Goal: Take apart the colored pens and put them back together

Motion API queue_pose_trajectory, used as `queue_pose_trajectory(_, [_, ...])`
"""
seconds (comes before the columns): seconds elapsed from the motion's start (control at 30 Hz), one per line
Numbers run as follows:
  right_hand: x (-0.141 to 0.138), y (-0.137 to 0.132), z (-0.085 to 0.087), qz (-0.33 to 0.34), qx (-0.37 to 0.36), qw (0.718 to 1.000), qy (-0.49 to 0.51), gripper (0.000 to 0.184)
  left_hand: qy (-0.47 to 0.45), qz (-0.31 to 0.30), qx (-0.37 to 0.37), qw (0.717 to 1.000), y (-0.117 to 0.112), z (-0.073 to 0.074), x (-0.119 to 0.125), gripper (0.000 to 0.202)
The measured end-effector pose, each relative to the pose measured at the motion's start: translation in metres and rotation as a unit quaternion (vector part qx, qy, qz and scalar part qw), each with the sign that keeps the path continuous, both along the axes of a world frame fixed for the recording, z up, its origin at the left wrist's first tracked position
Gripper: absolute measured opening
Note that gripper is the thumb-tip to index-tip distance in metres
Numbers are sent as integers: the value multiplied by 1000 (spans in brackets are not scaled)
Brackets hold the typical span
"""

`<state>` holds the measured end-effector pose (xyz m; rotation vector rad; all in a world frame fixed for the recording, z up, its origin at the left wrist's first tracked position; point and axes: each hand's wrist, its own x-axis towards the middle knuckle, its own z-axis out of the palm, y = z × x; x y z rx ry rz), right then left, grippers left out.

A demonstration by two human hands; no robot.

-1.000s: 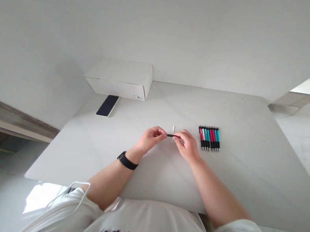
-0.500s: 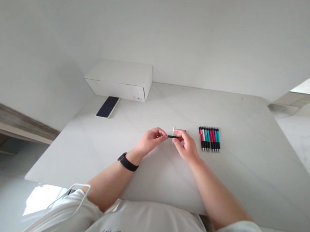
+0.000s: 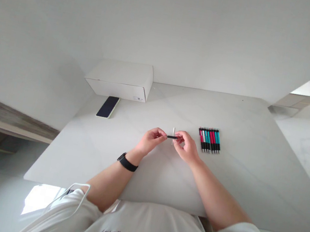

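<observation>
Between my two hands lies a short, dark rod, seemingly a black pen part [image 3: 171, 137], held level just over the table. My left hand [image 3: 152, 140] pinches its left end between thumb and fingertips. The right end is in the bent fingers of my right hand [image 3: 187, 147], which cover that tip. A thin white stick [image 3: 174, 130] lies beyond and under the black part, pointing away from me; my right hand is beside it. To the right of my right hand, several pens [image 3: 210, 140] with pink, white and teal barrels and black grips lie side by side in a row.
A long white box [image 3: 116, 89] stands against the wall at the back left of the white table [image 3: 99, 162]. In front of the box lies a phone [image 3: 107, 107] with a dark screen. A black watch [image 3: 128, 162] is on my left wrist.
Both hands stay in nearly the same place around the black pen part. The right fingers have shifted slightly, and a small dark tip seen behind them earlier no longer shows.
</observation>
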<state>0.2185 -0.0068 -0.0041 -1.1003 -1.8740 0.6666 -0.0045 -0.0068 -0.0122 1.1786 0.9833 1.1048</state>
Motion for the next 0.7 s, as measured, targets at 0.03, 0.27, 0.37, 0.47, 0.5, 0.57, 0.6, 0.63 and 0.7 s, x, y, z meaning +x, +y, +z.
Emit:
queue_pose_trajectory(0.03, [0,0,0,4,6,1000,-4,21,1,-2,1,1000,0,0,0,28])
queue_pose_trajectory(0.27, [1,1,0,1,1,1000,-7,22,9,0,3,1000,-1,0,1,29])
queue_pose_trajectory(0.37, [1,1,0,5,12,1000,0,20,10,1,8,1000,-1,1,1,29])
queue_pose_trajectory(0.47, [1,1,2,12,16,1000,-17,10,13,-3,11,1000,-1,1,1,29])
queue_pose_trajectory(0.5, [1,1,3,12,14,1000,-20,10,13,-3,11,1000,-1,1,1,29])
queue_pose_trajectory(0.57, [2,1,4,11,6,1000,-20,12,15,0,10,1000,-1,2,1,28])
queue_pose_trajectory(0.6, [2,1,5,11,3,1000,-18,15,15,2,10,1000,-1,2,1,28])
queue_pose_trajectory(0.63, [2,1,5,12,1,1000,-15,18,16,4,9,1000,-1,3,1,28])
queue_pose_trajectory(0.7, [2,0,5,14,2,1000,-12,20,17,6,8,1000,-1,3,1,29])
